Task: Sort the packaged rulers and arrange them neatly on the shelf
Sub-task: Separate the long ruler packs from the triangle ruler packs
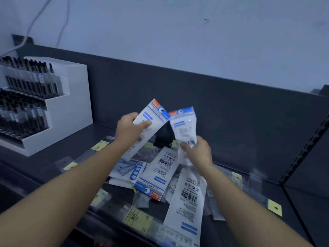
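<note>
two hands are raised above the shelf and held apart. the left hand grips one white-and-blue ruler pack; the right hand pinches a second pack by its lower end. their top corners nearly meet. beneath lie at least three more: one reading "geometric", one marked "2", one showing a barcode. several yellow-tagged clear sleeves surround them.

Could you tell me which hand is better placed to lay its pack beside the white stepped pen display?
The left hand, probably: its white-and-blue plastic ruler pack is nearer the white stepped display; the right hand holds the second pack farther right.
</note>
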The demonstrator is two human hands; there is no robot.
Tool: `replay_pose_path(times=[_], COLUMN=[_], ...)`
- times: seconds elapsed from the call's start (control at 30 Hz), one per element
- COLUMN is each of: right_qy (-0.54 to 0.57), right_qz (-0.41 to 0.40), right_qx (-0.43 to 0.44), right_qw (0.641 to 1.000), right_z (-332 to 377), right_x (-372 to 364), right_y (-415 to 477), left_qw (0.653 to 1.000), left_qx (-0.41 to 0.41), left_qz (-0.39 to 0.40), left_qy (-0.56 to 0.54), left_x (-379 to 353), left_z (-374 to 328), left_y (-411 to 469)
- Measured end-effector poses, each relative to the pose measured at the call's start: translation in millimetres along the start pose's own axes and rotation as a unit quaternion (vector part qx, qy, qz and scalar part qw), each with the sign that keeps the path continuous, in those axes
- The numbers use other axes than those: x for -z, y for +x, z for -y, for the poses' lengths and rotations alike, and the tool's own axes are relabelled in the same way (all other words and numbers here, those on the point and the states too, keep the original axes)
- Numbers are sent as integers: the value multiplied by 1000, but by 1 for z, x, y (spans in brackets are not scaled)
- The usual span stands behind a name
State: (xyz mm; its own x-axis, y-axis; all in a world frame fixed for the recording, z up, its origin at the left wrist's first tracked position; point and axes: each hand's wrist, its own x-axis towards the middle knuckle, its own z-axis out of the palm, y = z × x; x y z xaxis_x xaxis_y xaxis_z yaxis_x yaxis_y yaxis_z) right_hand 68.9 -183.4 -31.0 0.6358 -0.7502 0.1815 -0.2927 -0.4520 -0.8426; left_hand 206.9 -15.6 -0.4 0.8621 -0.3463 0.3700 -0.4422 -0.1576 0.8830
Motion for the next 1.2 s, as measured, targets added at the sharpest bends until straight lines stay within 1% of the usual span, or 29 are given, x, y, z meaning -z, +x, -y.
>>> replay_pose_path(times=[0.03,0.07,0.13,0.2,0.23,0.3,0.33,0.4,0.47,0.5,0.53,0.57,0.6,0.63,0.67,0.7,0.73,0.77,0.8,0.87,0.93,0.97,1.0,1.03,1.07,1.13,1.2], right_qy=[49,90,149,194,232,311,324,276,233,226,222,212,197,187,182,180,179,179,182,193,209,220,229,238,247,253,217], right_qz=[-16,-15,21,66,91,139,159,180,168,151,128,96,64,40,24,17,17,19,20,13,13,15,22,37,58,105,132], right_qx=[6,2,-20,-61,-91,-152,-154,-100,-75,-80,-87,-96,-106,-114,-125,-137,-148,-153,-150,-138,-129,-124,-116,-103,-90,-69,-32], right_qw=[999,996,988,977,964,928,920,939,955,959,963,968,973,975,975,974,973,972,972,971,969,967,966,965,963,959,967], right_z=[7,14,28,38,40,43,40,34,26,23,19,15,11,6,1,-3,-6,-8,-10,-9,-10,-10,-9,-9,-10,-8,-7], right_x=[0,0,-1,-4,-6,-8,-8,-7,-5,-4,-3,-1,1,3,5,6,7,9,11,16,21,22,24,26,27,28,27], right_y=[1,1,-1,-3,-3,-8,-9,-11,-12,-11,-9,-6,-3,-1,1,2,2,1,0,-3,-5,-6,-7,-8,-8,-9,-10], left_qw=[999,995,979,960,954,949,949,948,947,954,965,970,959,922,867,820,802,809,832,890,940,958,967,969,965,944,916], left_qx=[19,44,106,163,182,203,208,218,227,225,212,191,163,129,89,59,46,43,52,91,113,106,96,88,85,82,66], left_qz=[-6,-10,-9,1,4,7,10,33,84,107,127,152,194,249,293,319,329,329,327,302,238,200,174,167,181,261,343], left_qy=[-48,-94,-175,-226,-238,-243,-237,-228,-210,-165,-90,6,129,269,393,471,497,485,444,328,216,176,160,161,168,183,195], left_x=[-2,-6,-15,-25,-30,-38,-41,-46,-48,-47,-45,-43,-41,-40,-39,-40,-42,-43,-45,-46,-46,-45,-43,-42,-40,-37,-33], left_z=[-4,-8,-15,-20,-23,-25,-25,-23,-19,-17,-13,-9,-3,-1,2,2,3,4,5,8,8,7,6,4,3,-2,-10], left_y=[0,-1,-3,-7,-11,-18,-21,-25,-27,-28,-28,-28,-28,-31,-33,-37,-38,-39,-38,-35,-32,-29,-27,-24,-21,-17,-16])
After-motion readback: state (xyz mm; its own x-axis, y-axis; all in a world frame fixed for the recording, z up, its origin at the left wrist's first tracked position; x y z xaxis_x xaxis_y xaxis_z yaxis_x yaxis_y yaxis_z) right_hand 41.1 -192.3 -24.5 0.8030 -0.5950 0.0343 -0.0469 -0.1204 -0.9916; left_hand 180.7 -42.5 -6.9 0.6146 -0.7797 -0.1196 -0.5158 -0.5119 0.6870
